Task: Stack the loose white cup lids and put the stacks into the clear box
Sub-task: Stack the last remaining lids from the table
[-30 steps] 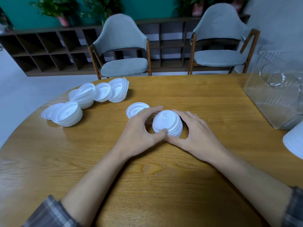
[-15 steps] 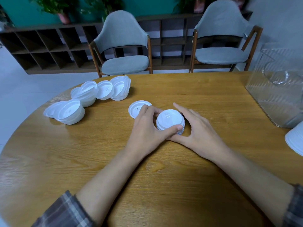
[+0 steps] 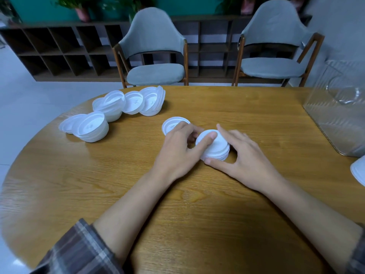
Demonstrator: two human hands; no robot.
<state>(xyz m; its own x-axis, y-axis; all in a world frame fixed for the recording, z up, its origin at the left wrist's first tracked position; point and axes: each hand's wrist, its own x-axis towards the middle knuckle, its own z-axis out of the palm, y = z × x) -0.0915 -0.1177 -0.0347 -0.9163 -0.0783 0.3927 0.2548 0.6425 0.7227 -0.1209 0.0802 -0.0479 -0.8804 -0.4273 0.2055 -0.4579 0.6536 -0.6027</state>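
Step in hand, as judged from the grip: one stack of lids (image 3: 216, 147) is being squared up mid-table. The stack is clamped from both sides. The left hand (image 3: 177, 153) is curled round its left and far side with the thumb laid across the top lid, and the right hand (image 3: 248, 161) is closed on it from the right, thumb at the near base and index finger along the far edge. The stack appears tilted; whether its base is fully seated on the table (image 3: 177, 224) cannot be told. A single lid (image 3: 173, 123) is seen lying flat just behind the left hand, partly covered by its fingers, and is probably meant to be added before anything is carried. Next move, as judged: rims are to be aligned and pressed home, then the stack is to be gripped over its full height and taken right to the clear box (image 3: 335, 119), which is set at the table's right edge, well apart from the hands. Nothing is seen standing in the line from stack to box. The likely risk is a loosely nested stack fanning out on the lift. Two toppled, overlapping heaps are seen at far left: the far heap (image 3: 130, 103) and the near heap (image 3: 88, 127). More white lids (image 3: 358, 171) are cut off at the right frame edge, near the box. Two grey chairs (image 3: 156, 56) and a dark shelf unit (image 3: 59, 52) are behind the table, out of play.
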